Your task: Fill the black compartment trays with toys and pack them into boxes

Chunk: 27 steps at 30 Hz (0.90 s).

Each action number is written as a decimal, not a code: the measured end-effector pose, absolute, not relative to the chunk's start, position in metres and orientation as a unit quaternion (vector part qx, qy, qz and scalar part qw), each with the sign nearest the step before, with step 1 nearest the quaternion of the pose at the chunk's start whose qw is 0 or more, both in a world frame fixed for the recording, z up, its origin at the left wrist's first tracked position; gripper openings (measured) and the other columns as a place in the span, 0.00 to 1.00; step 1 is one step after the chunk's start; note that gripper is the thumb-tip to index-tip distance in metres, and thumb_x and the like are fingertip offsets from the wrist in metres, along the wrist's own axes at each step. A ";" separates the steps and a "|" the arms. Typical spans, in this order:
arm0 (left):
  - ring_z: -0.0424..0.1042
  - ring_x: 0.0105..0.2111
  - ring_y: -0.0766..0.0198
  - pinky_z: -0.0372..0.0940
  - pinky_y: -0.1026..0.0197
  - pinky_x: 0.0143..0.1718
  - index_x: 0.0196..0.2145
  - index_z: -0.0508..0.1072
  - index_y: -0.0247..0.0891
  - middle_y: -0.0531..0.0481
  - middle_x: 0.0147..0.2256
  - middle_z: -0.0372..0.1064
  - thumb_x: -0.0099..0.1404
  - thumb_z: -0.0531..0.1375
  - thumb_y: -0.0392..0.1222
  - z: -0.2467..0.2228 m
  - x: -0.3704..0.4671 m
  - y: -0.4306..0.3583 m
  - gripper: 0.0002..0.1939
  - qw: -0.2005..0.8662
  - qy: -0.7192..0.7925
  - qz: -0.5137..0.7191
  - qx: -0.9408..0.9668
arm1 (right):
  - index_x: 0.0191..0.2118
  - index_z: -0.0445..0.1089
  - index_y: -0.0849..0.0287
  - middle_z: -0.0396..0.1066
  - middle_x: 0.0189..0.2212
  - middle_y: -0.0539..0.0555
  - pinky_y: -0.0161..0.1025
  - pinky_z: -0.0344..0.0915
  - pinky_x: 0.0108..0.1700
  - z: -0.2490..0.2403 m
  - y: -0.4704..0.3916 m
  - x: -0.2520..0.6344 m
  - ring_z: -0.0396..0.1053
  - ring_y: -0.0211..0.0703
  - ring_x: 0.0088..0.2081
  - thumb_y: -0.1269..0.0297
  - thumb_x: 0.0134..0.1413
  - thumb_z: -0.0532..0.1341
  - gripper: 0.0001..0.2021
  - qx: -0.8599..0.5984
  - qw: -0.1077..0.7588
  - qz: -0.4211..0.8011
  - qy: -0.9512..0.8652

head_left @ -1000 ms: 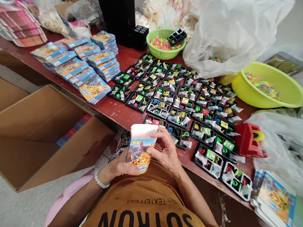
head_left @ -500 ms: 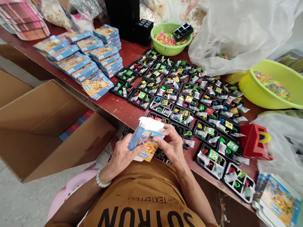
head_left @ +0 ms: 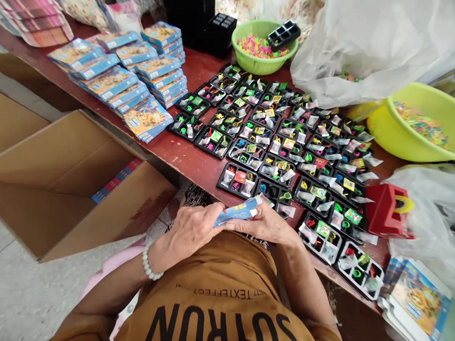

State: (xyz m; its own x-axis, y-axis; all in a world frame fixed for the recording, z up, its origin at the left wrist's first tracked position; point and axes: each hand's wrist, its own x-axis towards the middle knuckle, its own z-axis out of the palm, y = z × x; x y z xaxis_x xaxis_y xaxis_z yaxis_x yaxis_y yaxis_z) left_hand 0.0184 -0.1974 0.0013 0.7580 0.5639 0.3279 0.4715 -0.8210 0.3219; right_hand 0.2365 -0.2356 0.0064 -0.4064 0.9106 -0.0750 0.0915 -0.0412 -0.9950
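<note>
Between my two hands, just off the table's front edge, is a small blue printed cardboard box [head_left: 238, 212], tilted so that a narrow side faces up. My left hand [head_left: 195, 226] is wrapped over its left end. Thumb and fingers of my right hand [head_left: 268, 222] grip the right end, where a white edge shows. The box's broad faces are mostly hidden by the hands. Nearest beyond it lie black compartment trays, one with a red packet [head_left: 237, 181], holding small colourful plastic toys and clear sachets.
Stacked filled boxes [head_left: 147, 120] stand at the table's left. Behind the trays is a green basket [head_left: 264, 67] of small pieces; a yellow basin [head_left: 418, 142] and red tape dispenser [head_left: 386, 211] are right. Flat cartons [head_left: 419, 301] lie front right. An open carton [head_left: 110, 221] sits lower left.
The box has been turned from its printed face showing to edge-up, and its open white top no longer shows. My left hand has moved over it. The view has shifted slightly.
</note>
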 end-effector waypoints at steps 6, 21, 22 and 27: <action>0.82 0.32 0.54 0.68 0.60 0.28 0.44 0.73 0.37 0.46 0.35 0.81 0.74 0.61 0.44 -0.003 0.026 -0.198 0.08 0.157 0.268 0.181 0.933 | 0.32 0.80 0.60 0.72 0.23 0.47 0.33 0.66 0.28 0.002 -0.236 0.236 0.64 0.35 0.24 0.39 0.59 0.67 0.25 -0.409 0.345 0.595 -0.600; 0.81 0.35 0.49 0.78 0.53 0.38 0.37 0.84 0.33 0.43 0.33 0.83 0.54 0.72 0.63 -0.023 0.000 -0.200 0.27 0.622 0.528 0.301 0.494 | 0.52 0.78 0.55 0.81 0.47 0.54 0.50 0.72 0.58 -0.021 -0.240 0.207 0.78 0.51 0.48 0.39 0.60 0.67 0.26 -0.407 0.515 0.651 -0.381; 0.81 0.36 0.48 0.78 0.52 0.39 0.38 0.84 0.33 0.43 0.34 0.83 0.53 0.73 0.63 -0.025 0.001 -0.203 0.28 0.627 0.530 0.307 0.482 | 0.50 0.79 0.55 0.81 0.46 0.54 0.49 0.72 0.57 -0.022 -0.242 0.203 0.79 0.51 0.47 0.40 0.59 0.68 0.25 -0.411 0.528 0.648 -0.366; 0.82 0.37 0.47 0.78 0.49 0.40 0.41 0.82 0.33 0.41 0.39 0.83 0.54 0.74 0.59 -0.036 0.006 -0.217 0.28 0.696 0.499 0.314 0.409 | 0.44 0.80 0.55 0.81 0.41 0.53 0.48 0.75 0.52 -0.026 -0.248 0.197 0.78 0.51 0.43 0.38 0.54 0.70 0.24 -0.445 0.542 0.635 -0.325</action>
